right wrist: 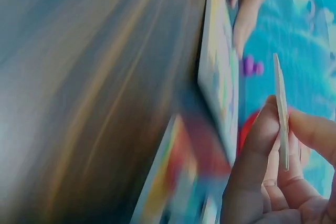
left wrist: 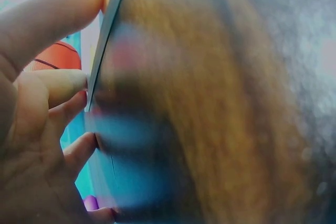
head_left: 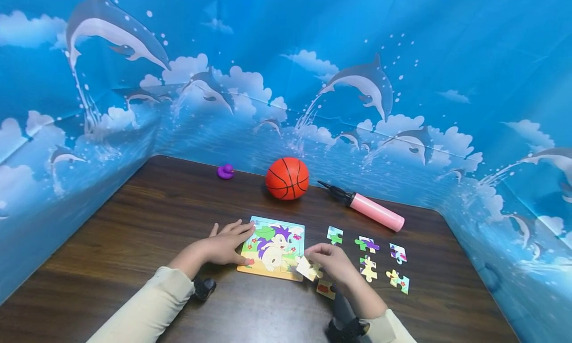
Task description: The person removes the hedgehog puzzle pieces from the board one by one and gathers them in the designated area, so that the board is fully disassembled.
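Observation:
A hedgehog puzzle board (head_left: 273,247) lies on the brown table (head_left: 134,224). My left hand (head_left: 225,243) rests at the board's left edge, fingers straight on its top corner; in the left wrist view the fingers (left wrist: 50,14) touch the board's edge (left wrist: 107,40). My right hand (head_left: 329,261) pinches a puzzle piece (head_left: 308,268) just over the board's lower right corner. In the right wrist view the piece (right wrist: 282,111) stands edge-on between thumb and fingers, beside the board (right wrist: 220,77). Another loose piece (head_left: 325,289) lies under the right hand.
Several loose pieces (head_left: 370,257) lie right of the board. Behind it sit an orange basketball (head_left: 287,178), a pink hand pump (head_left: 371,209) and a purple toy duck (head_left: 225,171). Blue dolphin-print walls enclose the table on three sides.

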Tool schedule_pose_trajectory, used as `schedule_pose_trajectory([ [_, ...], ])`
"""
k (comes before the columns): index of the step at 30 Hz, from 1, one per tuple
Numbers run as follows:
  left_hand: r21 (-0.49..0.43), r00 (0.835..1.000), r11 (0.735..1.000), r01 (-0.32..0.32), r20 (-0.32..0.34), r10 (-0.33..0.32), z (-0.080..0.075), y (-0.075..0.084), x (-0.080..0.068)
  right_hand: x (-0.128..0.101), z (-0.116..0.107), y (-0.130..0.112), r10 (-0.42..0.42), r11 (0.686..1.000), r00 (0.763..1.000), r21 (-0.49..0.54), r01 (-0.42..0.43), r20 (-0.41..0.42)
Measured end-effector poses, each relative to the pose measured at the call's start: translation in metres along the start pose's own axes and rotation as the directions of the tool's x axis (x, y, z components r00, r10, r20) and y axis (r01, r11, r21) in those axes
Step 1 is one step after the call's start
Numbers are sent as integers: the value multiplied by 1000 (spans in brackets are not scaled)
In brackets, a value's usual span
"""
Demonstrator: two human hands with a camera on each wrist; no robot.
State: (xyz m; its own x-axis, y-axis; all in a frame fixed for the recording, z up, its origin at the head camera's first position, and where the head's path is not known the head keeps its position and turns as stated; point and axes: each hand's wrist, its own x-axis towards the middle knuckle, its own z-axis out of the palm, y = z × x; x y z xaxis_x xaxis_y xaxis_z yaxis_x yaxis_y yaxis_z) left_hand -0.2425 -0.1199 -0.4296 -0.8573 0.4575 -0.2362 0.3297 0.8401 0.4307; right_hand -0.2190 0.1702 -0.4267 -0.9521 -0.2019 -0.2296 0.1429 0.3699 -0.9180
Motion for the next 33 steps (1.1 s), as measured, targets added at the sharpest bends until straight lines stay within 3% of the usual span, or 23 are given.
schedule_pose_trajectory([
  [4,-6,1000,1000,-6,0,6,0,0,1,-17,-33,20,55,998,996,21,-54,-66],
  [8,-9,1000,1000,-19,-1,19,0,-2,3,-37,-65,39,57,989,985,-125,-78,-161],
  [13,-23,999,999,-42,-2,42,-2,-4,3,-57,-91,56,59,972,981,-214,-99,-187],
  [25,-28,999,999,-39,-3,39,1,-10,6,-59,-88,57,18,924,964,-364,-117,-264],
  [33,-14,1000,1000,-18,-5,18,-1,-7,6,-61,-85,42,6,816,937,-540,-206,-349],
])
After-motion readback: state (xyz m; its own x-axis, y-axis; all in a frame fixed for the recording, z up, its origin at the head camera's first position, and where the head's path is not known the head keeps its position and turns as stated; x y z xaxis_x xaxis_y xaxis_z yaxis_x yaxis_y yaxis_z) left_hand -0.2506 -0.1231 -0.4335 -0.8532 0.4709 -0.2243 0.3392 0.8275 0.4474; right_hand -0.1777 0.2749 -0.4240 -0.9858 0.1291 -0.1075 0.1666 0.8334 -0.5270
